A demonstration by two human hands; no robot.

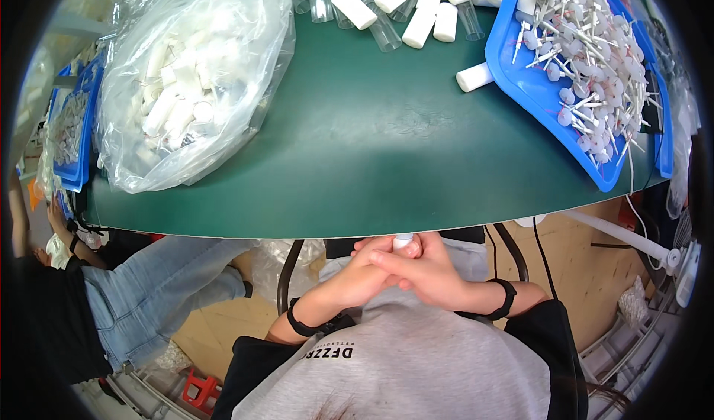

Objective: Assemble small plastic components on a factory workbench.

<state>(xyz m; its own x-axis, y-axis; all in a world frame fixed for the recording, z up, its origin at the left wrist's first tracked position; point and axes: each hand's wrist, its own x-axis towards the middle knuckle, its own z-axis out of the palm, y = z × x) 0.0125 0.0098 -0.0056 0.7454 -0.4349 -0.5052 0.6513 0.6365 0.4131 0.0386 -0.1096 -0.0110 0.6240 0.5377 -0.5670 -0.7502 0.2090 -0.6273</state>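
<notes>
Currently, a small white piece (403, 239) is sitting between two clasped hands at the green table's (335, 160) near edge.
The left hand (366, 275) and right hand (435, 273) are gripping it together, their fingers overlapping and hiding most of it. On the table's left side, a clear plastic bag (256, 30) is holding white parts (178, 97); toward its far edge, white cylinders (354, 10) are lying among clear tubes (384, 32); on its right side, a blue tray (513, 82) is carrying heaped white stemmed pieces (595, 70).

Sm. white pc (404, 240), one end vis., rest hidden betw. clasped L hand (364, 277) & R hand (439, 275)
</notes>
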